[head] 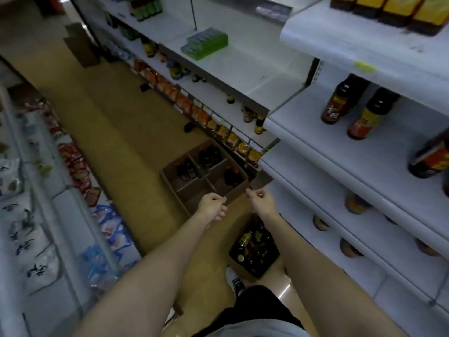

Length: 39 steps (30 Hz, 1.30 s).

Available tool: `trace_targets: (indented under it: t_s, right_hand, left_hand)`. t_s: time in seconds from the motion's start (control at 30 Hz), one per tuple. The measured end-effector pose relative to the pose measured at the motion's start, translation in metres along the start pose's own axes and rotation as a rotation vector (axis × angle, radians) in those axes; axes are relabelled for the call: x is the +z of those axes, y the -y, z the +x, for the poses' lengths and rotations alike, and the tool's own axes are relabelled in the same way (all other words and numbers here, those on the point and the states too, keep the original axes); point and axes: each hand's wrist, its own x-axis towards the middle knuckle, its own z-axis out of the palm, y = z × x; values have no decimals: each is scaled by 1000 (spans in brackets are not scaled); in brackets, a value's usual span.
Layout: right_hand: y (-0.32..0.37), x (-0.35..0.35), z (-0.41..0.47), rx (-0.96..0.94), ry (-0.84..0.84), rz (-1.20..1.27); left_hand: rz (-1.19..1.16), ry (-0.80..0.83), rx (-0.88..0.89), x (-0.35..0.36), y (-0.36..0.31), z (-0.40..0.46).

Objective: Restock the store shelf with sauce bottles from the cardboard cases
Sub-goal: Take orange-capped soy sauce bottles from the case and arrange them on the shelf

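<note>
An open cardboard case (239,192) with dividers stands on the floor against the shelf foot, holding dark sauce bottles (210,154) in some cells. My left hand (212,205) and right hand (262,199) reach out side by side over its near edge, fingers curled, nothing visible in either; whether they touch the cardboard I cannot tell. A second case (254,269) full of dark bottles sits nearer my feet, below my right forearm. On the white shelf (315,139) at right stand three sauce bottles (340,100) with red and yellow labels.
Lower shelf boards at right hold jars (356,203). A green shrink-wrapped pack (205,43) lies on a higher shelf farther along. Hanging snack packets (226,132) line the shelf edge. A low display of bagged goods (73,166) borders the tan aisle floor (109,122) on the left.
</note>
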Motion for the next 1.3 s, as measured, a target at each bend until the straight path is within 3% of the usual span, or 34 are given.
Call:
trace_targets:
  t_s: [0.4,0.97,1.3]
  right_hand:
    - [43,70,81,182,139,95]
    - [127,198,140,178,-82,-55]
    - [138,230,192,248,-34,-128]
  left_hand:
    - [10,-93,-66,-74,-32,82]
    - [17,119,-75,-186,-71,250]
    - [158,122,-143,-193,-73,324]
